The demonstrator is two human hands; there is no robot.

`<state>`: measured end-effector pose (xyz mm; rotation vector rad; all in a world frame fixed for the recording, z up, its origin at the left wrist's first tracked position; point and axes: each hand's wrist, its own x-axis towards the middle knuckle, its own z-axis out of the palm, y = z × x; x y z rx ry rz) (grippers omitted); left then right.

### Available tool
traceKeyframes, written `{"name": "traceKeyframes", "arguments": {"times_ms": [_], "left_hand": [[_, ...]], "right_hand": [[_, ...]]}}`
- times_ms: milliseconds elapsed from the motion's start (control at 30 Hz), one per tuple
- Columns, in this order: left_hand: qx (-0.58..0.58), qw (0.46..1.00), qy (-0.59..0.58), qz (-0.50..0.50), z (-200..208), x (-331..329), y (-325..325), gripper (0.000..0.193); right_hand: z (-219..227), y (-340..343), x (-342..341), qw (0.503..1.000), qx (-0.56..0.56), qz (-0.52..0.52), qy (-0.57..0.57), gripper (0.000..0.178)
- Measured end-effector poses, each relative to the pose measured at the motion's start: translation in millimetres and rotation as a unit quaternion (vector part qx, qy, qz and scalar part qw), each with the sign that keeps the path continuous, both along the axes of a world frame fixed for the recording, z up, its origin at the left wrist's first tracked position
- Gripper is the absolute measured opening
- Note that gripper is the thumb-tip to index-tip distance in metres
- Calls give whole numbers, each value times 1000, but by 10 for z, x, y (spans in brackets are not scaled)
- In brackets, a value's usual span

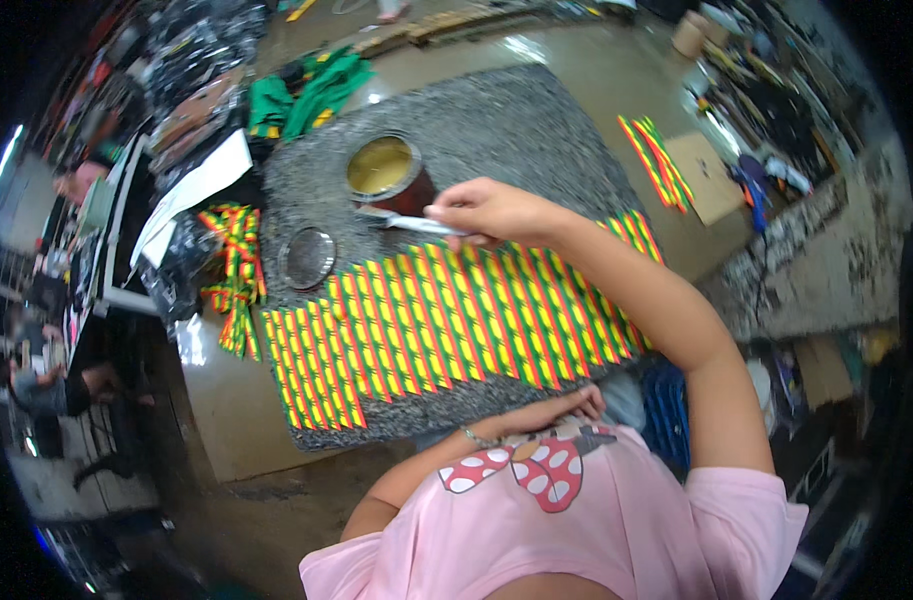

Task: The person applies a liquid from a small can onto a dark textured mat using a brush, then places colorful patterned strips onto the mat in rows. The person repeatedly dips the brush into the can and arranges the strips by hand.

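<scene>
While the right hand [491,212] pinches a brush [408,223], its long axis runs left-right. The bristle end points left of the hand, by the open tin [384,168]. The left hand [566,408] rests loosely curled.

Right arm extended forward and up, elbow bent, wrist flexed; right hand [491,212] closed in a pinch grip, fingers curled. Left forearm lay across the body, left hand [566,405] resting flat, fingers relaxed.

red-yel-grn striped strips [446,320], grey mat [516,125]
</scene>
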<state>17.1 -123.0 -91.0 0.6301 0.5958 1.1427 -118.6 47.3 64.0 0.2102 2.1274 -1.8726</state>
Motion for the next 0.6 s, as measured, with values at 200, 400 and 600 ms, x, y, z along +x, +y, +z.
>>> {"name": "traceKeyframes", "arguments": {"times_ms": [200,400,600], "left_hand": [[11,989,146,-16,-80,-37,55,44],[-53,972,211,-91,-223,-9,230,44],[-91,967,219,-95,-289,10,318,46]], "right_hand": [[185,743,1215,962,-203,-34,181,27],[96,1210,2539,964,238,-99,70,18],[-67,1395,2857,951,294,-57,78,21]]}}
